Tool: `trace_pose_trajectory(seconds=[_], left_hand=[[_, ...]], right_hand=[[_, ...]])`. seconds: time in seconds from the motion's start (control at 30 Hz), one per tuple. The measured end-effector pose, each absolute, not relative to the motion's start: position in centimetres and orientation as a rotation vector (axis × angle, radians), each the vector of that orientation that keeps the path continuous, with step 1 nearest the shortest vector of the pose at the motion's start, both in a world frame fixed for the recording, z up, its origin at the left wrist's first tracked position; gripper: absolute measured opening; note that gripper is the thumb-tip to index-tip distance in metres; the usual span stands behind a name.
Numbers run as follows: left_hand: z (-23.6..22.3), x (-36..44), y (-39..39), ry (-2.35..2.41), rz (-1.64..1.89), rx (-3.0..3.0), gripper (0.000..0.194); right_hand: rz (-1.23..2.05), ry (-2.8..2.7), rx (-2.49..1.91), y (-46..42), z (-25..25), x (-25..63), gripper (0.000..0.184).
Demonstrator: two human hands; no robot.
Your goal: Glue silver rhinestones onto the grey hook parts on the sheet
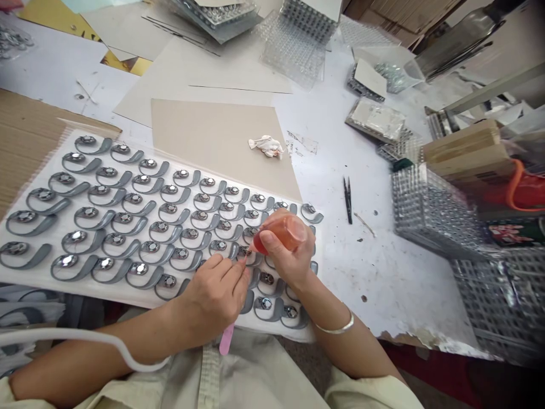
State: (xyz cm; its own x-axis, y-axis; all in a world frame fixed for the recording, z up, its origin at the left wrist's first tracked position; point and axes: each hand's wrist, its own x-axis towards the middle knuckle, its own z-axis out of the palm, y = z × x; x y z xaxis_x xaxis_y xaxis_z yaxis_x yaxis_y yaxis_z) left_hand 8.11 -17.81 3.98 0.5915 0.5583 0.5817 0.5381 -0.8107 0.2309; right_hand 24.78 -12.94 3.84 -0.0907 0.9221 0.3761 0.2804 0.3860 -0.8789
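The right hand (pixel 286 255) is closed round a small orange squeeze bottle (pixel 284 233), tip held right at a grey curved piece (pixel 239 254). A pink stick (pixel 226 339) is gripped in the left hand (pixel 213 298) just beside it. Rows of matching pieces are laid on a white sheet (pixel 140 301) on the bench (pixel 361 272), tweezers (pixel 348 199) lying nearby.

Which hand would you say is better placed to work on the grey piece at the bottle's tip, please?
Probably the right hand: it holds the orange bottle with the tip right at the grey piece. The left hand is close too, but it seems to be holding a pink stick.
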Motion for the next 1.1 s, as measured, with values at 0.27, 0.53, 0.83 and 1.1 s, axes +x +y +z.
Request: trace_pose_trajectory(seconds=[0.27, 0.53, 0.83, 1.1], left_hand=[[4.03, 8.10, -17.94, 0.969, 1.010, 2.789, 0.017], [3.93, 8.17, -18.01, 0.967, 1.019, 2.787, 0.016], [3.93, 8.08, -18.07, 0.967, 0.993, 2.799, 0.018], [3.91, 8.15, -17.89, 0.948, 0.993, 2.794, 0.020]], right_hand=[[0.734, -1.638, -1.083, -12.88, 3.85, 24.81, 0.019], [0.759, -1.566, -1.105, -12.88, 3.56, 24.73, 0.015], [0.708, -1.587, -1.102, -12.88, 3.53, 24.79, 0.016], [0.718, -1.571, -1.086, -12.87, 3.60, 24.76, 0.016]])
